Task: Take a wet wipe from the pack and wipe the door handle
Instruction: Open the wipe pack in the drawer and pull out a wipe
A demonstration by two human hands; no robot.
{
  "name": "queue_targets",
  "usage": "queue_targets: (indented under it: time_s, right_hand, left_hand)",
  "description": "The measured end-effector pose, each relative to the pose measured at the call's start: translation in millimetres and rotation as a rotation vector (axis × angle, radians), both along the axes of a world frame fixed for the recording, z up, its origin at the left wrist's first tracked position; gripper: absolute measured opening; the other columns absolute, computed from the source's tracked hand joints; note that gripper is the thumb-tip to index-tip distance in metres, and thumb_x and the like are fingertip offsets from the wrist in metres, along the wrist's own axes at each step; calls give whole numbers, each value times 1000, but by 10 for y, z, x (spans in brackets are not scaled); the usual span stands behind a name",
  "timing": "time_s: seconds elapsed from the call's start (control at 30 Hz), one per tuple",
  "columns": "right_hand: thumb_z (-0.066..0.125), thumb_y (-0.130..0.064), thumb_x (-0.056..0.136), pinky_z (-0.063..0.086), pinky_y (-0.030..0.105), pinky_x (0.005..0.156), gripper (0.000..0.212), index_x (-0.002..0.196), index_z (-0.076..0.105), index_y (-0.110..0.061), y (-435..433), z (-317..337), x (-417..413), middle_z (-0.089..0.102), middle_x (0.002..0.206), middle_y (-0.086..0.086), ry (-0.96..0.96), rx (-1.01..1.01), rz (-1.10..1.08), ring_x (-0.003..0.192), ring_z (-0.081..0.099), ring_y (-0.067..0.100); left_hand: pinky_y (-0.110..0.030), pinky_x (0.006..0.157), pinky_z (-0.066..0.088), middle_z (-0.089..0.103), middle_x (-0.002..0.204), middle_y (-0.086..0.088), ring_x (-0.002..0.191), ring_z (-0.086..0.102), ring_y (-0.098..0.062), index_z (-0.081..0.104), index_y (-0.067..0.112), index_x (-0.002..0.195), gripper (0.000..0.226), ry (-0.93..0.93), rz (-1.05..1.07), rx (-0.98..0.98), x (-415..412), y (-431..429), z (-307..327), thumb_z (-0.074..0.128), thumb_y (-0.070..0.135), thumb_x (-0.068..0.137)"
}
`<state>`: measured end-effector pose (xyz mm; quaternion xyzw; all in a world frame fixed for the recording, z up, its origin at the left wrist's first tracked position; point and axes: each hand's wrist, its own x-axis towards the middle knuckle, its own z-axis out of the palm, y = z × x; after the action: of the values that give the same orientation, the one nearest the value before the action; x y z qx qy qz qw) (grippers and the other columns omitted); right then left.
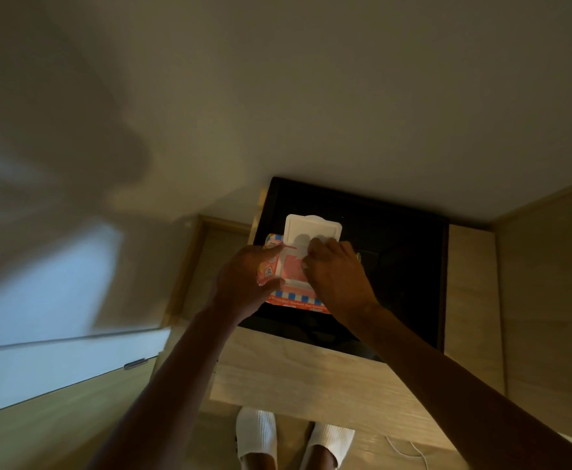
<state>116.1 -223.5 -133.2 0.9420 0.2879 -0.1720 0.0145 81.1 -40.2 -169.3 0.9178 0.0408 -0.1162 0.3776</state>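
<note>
A pink and orange wet wipe pack (296, 298) lies on a black surface (396, 266) set in a wooden cabinet top. Its white plastic lid (311, 228) stands flipped up at the far side. My left hand (244, 283) grips the pack's left end, thumb along the near side. My right hand (335, 269) reaches over the opening with fingertips curled down onto it; what they pinch is hidden. A metal door handle (135, 363) shows on the white door at the left, well away from both hands.
The wooden cabinet (294, 374) fills the space in front of me, with a wooden panel (471, 300) on the right. A white door (57, 361) stands at the left. My feet in white slippers (257, 435) stand below. A white cable (410, 449) lies on the floor.
</note>
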Motion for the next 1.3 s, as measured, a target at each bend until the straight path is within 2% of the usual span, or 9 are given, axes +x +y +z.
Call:
queue_targets:
  time_s: [0.3, 0.47, 0.7, 0.83, 0.93, 1.03, 1.3]
  right_hand:
    - [71, -41, 78, 25, 44, 112, 70, 134, 40, -13, -43, -59, 25, 33, 144, 15, 15, 1, 33, 132, 33, 31]
    - [74, -42, 75, 27, 42, 112, 70, 132, 42, -16, -68, -77, 10, 36, 143, 12, 39, 53, -22, 130, 35, 28]
    - [74, -40, 75, 32, 40, 109, 61, 125, 48, -16, -64, -86, -3, 44, 135, 9, 58, 152, -115, 125, 40, 24]
    - [70, -32, 81, 43, 38, 102, 43, 117, 53, -17, -55, -42, 31, 51, 129, 7, 73, 287, -192, 119, 47, 21]
    - [64, -31, 87, 43, 36, 101, 35, 118, 55, -18, -96, -21, 35, 52, 128, 6, 89, 301, -173, 119, 47, 21]
    - [61, -33, 88, 41, 36, 102, 35, 120, 56, -19, -118, -25, 24, 51, 130, 5, 89, 284, -141, 121, 46, 20]
    - [72, -30, 80, 41, 37, 101, 40, 114, 58, -15, -74, -14, 18, 51, 127, 9, 46, 222, -91, 118, 46, 23]
  left_hand:
    - [-41, 86, 57, 54, 130, -7, 111, 61, -21, 44, 26, 140, 66, 1, 1, 7, -2, 7, -31, 72, 33, 80]
    - [-40, 87, 57, 53, 131, -7, 113, 59, -21, 43, 27, 140, 66, 12, 2, 14, 4, -18, -14, 72, 31, 81]
    - [-39, 86, 57, 52, 131, -6, 113, 59, -21, 44, 29, 140, 66, 4, 5, 26, -11, -17, -31, 72, 31, 81]
    - [-40, 86, 57, 51, 131, -7, 114, 59, -22, 43, 30, 140, 66, 10, -2, 24, -1, -20, -39, 72, 31, 80]
    - [-41, 87, 57, 51, 130, -6, 113, 59, -22, 44, 32, 139, 67, 24, 16, 5, 0, -24, -47, 73, 31, 79]
    - [-41, 89, 56, 50, 131, -6, 114, 58, -22, 44, 31, 139, 67, 24, 21, 2, -4, -32, -64, 74, 30, 79]
    - [-41, 89, 56, 51, 131, -7, 114, 58, -22, 45, 29, 139, 66, 16, 33, 2, -6, -46, -45, 74, 28, 79]
